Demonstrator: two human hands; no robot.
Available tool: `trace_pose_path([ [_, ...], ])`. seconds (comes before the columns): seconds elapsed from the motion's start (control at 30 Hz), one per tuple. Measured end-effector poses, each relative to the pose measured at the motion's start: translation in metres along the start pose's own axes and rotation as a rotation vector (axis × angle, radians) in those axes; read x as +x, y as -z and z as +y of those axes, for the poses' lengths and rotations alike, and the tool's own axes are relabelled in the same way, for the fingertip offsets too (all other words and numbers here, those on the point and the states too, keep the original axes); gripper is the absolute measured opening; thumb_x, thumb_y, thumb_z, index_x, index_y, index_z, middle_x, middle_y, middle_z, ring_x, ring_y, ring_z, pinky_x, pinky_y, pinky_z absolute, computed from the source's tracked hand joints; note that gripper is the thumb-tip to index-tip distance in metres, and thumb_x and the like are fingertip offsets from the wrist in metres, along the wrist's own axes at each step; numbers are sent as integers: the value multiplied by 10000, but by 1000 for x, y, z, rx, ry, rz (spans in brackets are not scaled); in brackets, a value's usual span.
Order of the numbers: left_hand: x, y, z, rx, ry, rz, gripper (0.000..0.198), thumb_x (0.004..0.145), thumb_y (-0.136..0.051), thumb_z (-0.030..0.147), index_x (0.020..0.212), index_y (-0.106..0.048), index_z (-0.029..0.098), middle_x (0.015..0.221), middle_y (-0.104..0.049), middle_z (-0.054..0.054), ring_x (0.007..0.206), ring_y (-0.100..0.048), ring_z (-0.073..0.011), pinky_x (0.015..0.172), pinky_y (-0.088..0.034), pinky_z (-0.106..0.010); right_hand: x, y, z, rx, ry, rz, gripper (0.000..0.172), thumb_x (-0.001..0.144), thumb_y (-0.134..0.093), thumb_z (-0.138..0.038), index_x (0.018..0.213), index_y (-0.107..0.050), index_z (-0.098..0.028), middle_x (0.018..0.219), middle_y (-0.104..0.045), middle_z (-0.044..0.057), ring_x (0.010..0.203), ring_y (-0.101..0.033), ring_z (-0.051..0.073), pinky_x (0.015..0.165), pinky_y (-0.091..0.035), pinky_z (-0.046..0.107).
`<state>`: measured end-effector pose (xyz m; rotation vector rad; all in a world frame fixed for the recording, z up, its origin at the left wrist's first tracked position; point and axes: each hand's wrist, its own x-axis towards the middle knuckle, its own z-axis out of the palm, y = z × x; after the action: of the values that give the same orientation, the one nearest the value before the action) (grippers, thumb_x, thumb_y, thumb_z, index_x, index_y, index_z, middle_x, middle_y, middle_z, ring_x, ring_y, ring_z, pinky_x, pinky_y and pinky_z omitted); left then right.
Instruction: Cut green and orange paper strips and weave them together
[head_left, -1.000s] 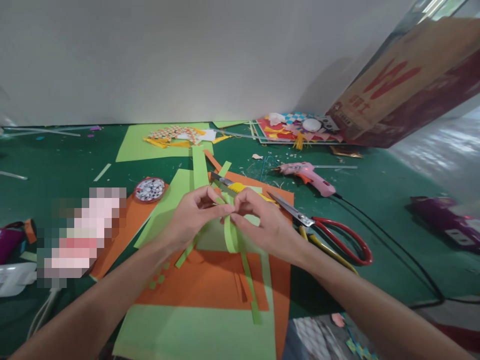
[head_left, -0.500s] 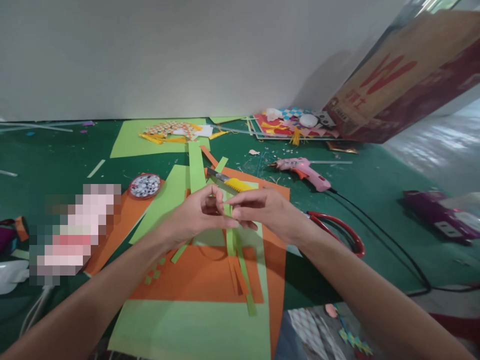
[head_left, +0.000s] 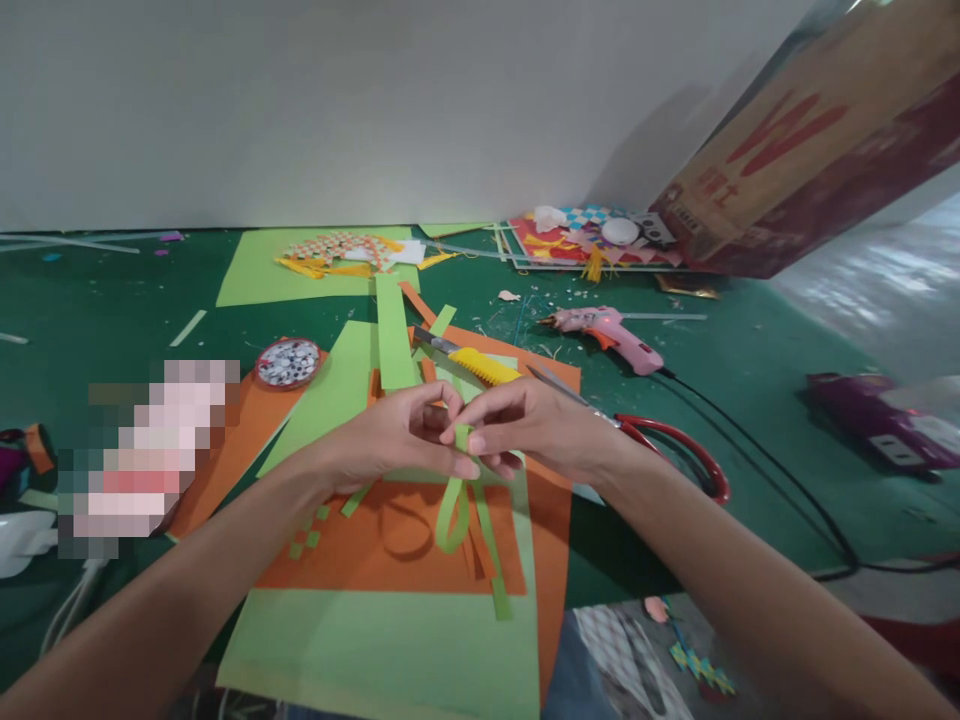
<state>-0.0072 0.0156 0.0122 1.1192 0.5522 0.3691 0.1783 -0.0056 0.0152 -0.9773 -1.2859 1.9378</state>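
My left hand (head_left: 397,440) and my right hand (head_left: 536,425) meet above the middle of the mat, fingertips pinched together on a light green paper strip (head_left: 454,510). The strip hangs below them in a loop, with its ends trailing down over an orange paper sheet (head_left: 360,550). A partly woven patch of green squares (head_left: 307,540) shows at the sheet's left edge. More green strips and a wide green sheet (head_left: 390,650) lie around and under the orange one.
A yellow utility knife (head_left: 472,362) and red-handled scissors (head_left: 660,445) lie just behind my hands. A pink glue gun (head_left: 611,335) with a black cord lies at the right. A dish of googly eyes (head_left: 289,362), paper crafts and a leaning cardboard box (head_left: 810,160) stand further back.
My hands have dropped slightly and the green strip now hangs lower in a more open loop. The right hand has turned over the strip's top.
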Motion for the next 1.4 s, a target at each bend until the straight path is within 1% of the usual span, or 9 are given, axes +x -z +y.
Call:
trace_pose_path([
  [0.2,-1,0,0,49,38,20,287,658,-780,188,756,-511,183,799,-632,1,854,-655,-174,802,-484,-309,0,-1,-1,-11,2,-42,130,664,-780,-239,763,-743,-164,492,-598,-40,359,-463,34,343,-365,147],
  [0.37,-1,1,1,41,58,-3,274,640,-780,145,778,-546,180,776,-638,-5,808,-655,-170,798,-478,-320,-2,1,0,-45,-12,-56,164,703,-755,-271,807,-721,-149,438,-549,-57,339,-462,43,310,-337,131],
  [0.57,-4,5,3,-194,18,-56,247,695,-782,276,773,-573,171,769,-688,-23,743,-676,-143,763,-500,-258,-3,2,-1,74,70,-83,169,713,-747,-278,840,-716,-172,560,-657,-23,329,-406,19,271,-316,107],
  [0.73,-3,4,2,-348,25,-84,213,709,-779,235,752,-583,162,742,-703,-27,677,-694,-151,710,-533,-258,-3,0,0,151,128,-79,166,682,-766,-283,814,-730,-189,497,-586,-61,325,-396,21,258,-297,104],
  [0.83,-2,4,0,-382,59,-101,253,686,-799,238,737,-566,155,740,-708,-32,630,-691,-152,648,-538,-252,-3,0,2,130,137,-86,180,690,-762,-293,831,-732,-185,577,-636,-33,351,-420,19,271,-301,106],
  [0.97,-2,6,-3,-367,75,-143,241,701,-790,252,773,-580,159,761,-702,-29,646,-691,-148,612,-534,-235,-3,-1,2,109,146,-102,131,707,-752,-246,825,-734,-194,539,-611,-43,368,-431,27,295,-320,114],
  [1.07,-2,6,-3,-320,73,-136,236,693,-795,274,765,-601,161,766,-690,-27,659,-689,-152,567,-523,-221,-3,-1,2,91,168,-127,104,726,-738,-237,822,-734,-200,604,-646,-28,382,-437,27,303,-330,124],
  [1.27,0,2,-2,-298,44,-21,248,647,-822,266,675,-606,148,725,-677,-22,640,-681,-142,613,-526,-214,-3,-1,2,0,219,18,204,729,-731,-293,917,-719,-214,532,-580,-53,384,-441,43,326,-354,150],
  [1.4,1,2,-3,-308,-5,58,216,671,-805,241,702,-607,160,760,-687,-23,677,-686,-147,549,-505,-186,-3,-3,2,-27,301,205,157,718,-728,-321,801,-703,-190,486,-540,-55,379,-429,51,326,-337,169],
])
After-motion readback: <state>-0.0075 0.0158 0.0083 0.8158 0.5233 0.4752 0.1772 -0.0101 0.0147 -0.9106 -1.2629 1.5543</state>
